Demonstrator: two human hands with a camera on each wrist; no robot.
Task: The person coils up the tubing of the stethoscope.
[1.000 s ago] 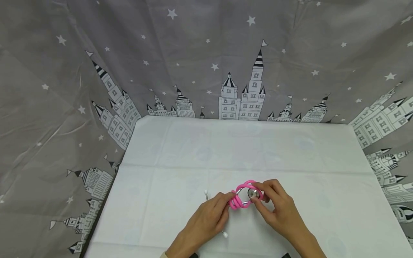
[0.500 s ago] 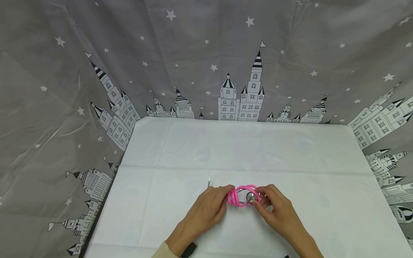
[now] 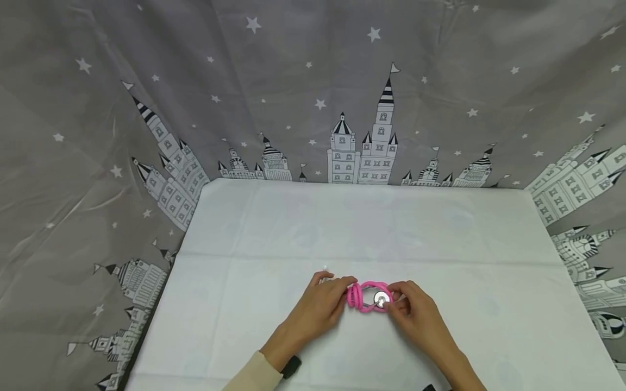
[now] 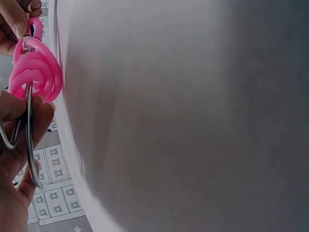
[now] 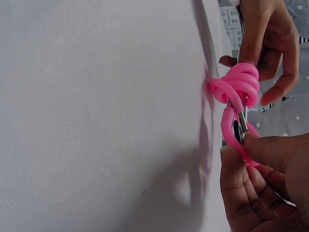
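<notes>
A stethoscope with pink tubing is held just above the white tabletop, its tube wound in several coils around the metal parts. At the left end, my left hand grips it by the metal ear tubes, which run down past the fingers in the left wrist view. The round silver chest piece sits within the loop at the right end. There my right hand pinches the pink loop beside the chest piece between thumb and fingers. In the right wrist view, the thumb partly hides the chest piece.
A white cloth-covered table with fold creases lies under both hands. Behind it and at its sides hangs a grey curtain printed with castles and stars. A dark band circles the left wrist.
The coils have been drawn tighter and straighter. The ear tubes, which stuck out on both sides of my left hand, are now mostly hidden by it. The chest piece has turned to face up.
</notes>
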